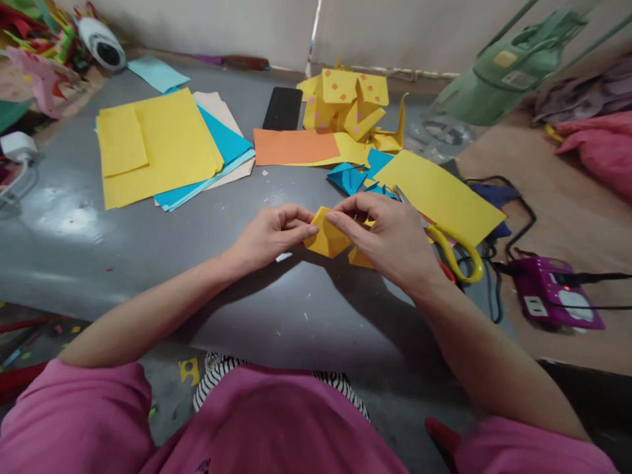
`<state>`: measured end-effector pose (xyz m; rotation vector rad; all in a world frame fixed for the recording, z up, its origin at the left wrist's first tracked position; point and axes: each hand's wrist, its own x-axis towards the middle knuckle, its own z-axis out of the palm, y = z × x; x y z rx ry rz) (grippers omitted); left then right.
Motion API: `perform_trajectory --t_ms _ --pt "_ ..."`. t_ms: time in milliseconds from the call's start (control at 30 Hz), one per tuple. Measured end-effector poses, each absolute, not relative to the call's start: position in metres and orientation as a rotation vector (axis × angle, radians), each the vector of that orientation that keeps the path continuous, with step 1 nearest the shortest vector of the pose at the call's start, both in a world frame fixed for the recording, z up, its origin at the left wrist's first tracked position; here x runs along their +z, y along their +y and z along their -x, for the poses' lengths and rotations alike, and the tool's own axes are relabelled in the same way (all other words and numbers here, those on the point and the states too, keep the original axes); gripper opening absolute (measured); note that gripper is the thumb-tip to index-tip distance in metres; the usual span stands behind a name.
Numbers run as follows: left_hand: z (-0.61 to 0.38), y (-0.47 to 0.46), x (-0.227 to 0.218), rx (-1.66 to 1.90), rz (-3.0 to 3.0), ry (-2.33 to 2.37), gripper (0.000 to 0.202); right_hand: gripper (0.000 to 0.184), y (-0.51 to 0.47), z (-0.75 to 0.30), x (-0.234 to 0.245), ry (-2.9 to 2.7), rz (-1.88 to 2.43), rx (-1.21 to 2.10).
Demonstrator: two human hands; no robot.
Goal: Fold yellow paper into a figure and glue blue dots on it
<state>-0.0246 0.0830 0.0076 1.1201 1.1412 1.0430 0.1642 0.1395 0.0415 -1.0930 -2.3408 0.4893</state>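
Between both hands, just above the grey table [222, 329], is a small folded piece of yellow paper [328, 237]. My left hand [274, 234] pinches its left edge between thumb and fingers. At its upper right side, the thumb and fingers of my right hand [385, 234] grip the same piece. Another yellow-orange paper piece [360, 257] shows partly below my right hand, which hides the rest of it. Close to the right wrist lie scissors with yellow handles [474, 263], their blades partly covered by the hand. Blue folded paper [345, 178] rests just beyond the fingers.
Stacked yellow sheets [168, 145] lie over blue ones at left. An orange strip [296, 146], a black phone [283, 108] and a spotted yellow paper model [345, 99] are at the back. Right are a yellow sheet [439, 191], a green-topped clear bottle [494, 85] and a purple device [557, 296].
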Motion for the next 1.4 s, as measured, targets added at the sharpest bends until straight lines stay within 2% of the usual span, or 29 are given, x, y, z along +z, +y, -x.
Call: perform_trajectory --t_ms 133,333,433,533,633,700,800,1133,1400 --pt "0.026 0.084 0.007 1.013 -1.037 1.124 0.019 0.021 0.14 -0.163 0.043 -2.327 1.13 0.582" --pt "0.026 0.086 0.008 0.962 -0.962 1.079 0.026 0.024 0.143 -0.161 0.044 -2.357 1.165 0.686" --pt "0.03 0.089 0.008 1.021 -0.93 1.15 0.025 0.022 0.153 -0.17 0.048 -2.27 1.109 0.577" --pt "0.04 0.096 0.007 1.204 -0.795 1.206 0.019 0.031 0.172 -0.186 0.049 -1.96 1.144 0.476" --pt "0.051 0.103 0.006 1.292 -0.736 1.23 0.02 0.029 0.188 -0.197 0.041 -1.822 1.197 0.766" --pt "0.055 0.105 0.007 1.286 -0.755 1.236 0.024 0.035 0.192 -0.199 0.034 -1.806 1.232 0.971" --pt "0.057 0.105 0.009 1.284 -0.773 1.248 0.029 0.039 0.189 -0.195 0.029 -1.824 1.212 1.082" --pt "0.055 0.105 0.008 1.258 -0.855 1.242 0.03 0.027 0.183 -0.191 0.035 -1.749 1.227 1.121" --pt "0.05 0.105 0.013 1.257 -0.918 1.329 0.022 0.028 0.184 -0.189 0.03 -1.745 1.27 1.122"
